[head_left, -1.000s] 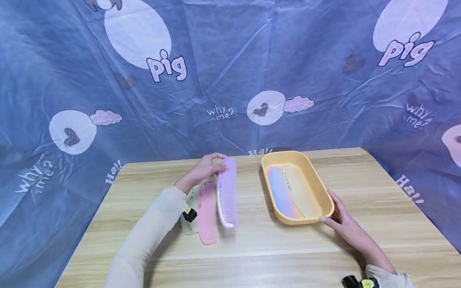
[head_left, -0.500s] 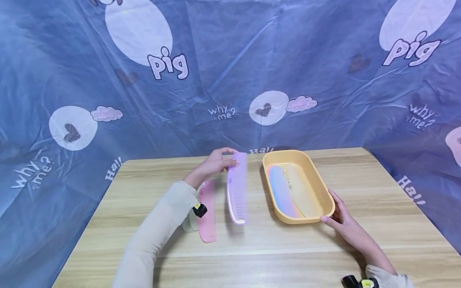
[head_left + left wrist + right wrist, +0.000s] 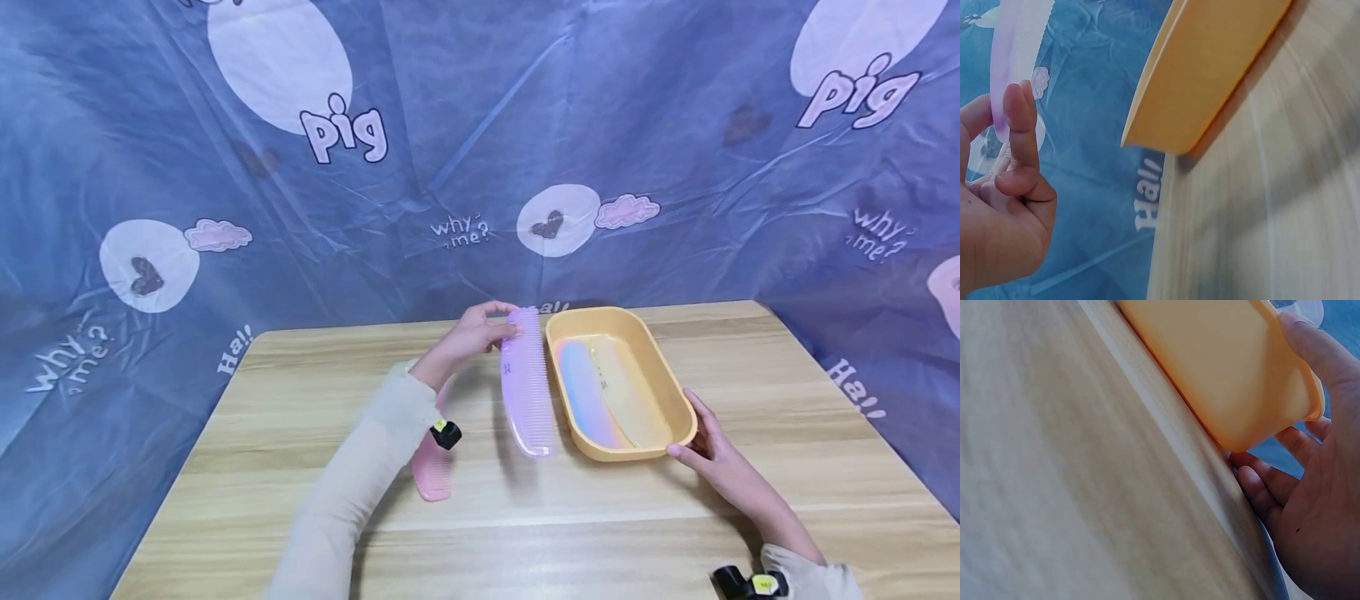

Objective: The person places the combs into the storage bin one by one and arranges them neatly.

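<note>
My left hand pinches one end of a purple comb between thumb and fingers. The comb hangs above the table, just left of a yellow plastic tub, teeth facing the tub. Inside the tub lie a rainbow-tinted comb and a pale translucent comb, side by side. At the tub's near right corner my right hand grips it, thumb at the rim and fingers along the outer wall. A pink comb lies on the table, partly covered by my left forearm.
The wooden table ends at the back against a blue printed cloth. Each wrist wears a black camera mount, the left mount overlapping the pink comb in the head view.
My left hand has carried the purple comb rightward from beside the pink comb to near the tub. The pale green comb has become hidden behind my left arm. My right hand stays in place.
</note>
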`<state>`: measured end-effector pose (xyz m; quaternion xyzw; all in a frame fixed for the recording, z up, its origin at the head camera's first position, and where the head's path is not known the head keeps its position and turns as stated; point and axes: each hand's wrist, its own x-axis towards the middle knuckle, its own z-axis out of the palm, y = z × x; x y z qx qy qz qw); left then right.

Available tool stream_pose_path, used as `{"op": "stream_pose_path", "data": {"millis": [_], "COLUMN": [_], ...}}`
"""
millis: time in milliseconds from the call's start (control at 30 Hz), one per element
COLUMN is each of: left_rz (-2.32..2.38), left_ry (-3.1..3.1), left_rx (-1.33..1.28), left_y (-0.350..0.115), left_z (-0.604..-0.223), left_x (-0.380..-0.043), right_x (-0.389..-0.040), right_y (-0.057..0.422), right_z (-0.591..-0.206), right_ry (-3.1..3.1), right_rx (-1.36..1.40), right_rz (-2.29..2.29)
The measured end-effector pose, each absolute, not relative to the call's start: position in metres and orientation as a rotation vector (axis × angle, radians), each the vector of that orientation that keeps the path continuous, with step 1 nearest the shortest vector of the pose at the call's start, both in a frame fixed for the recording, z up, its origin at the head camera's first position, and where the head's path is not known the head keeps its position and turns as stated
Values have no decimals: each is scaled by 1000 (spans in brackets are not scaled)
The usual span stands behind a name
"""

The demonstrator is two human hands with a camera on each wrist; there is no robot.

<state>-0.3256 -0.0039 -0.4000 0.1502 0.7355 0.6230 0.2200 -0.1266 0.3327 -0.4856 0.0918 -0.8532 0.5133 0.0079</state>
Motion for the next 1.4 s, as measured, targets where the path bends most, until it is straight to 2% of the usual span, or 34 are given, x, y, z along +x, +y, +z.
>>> {"op": "stream_pose_path", "data": {"millis": [600,1067,1400], "left_rz": [1823,1885,1894], "left_ry": [1930,1908,1978], "left_rx": [389,366,333], "left_y": [46,79,104], "left_z": [-414,-395,-400], "left_x": [-315,-313,-308], "right_x": [-126,-125,-126], "right_y": [335,338,339], "right_z": [-486,-485,-487], "right_ry": [-2649,-2664,-2664], "right_rx": [327,316,324], "right_rz": [1618,1605,1604]}}
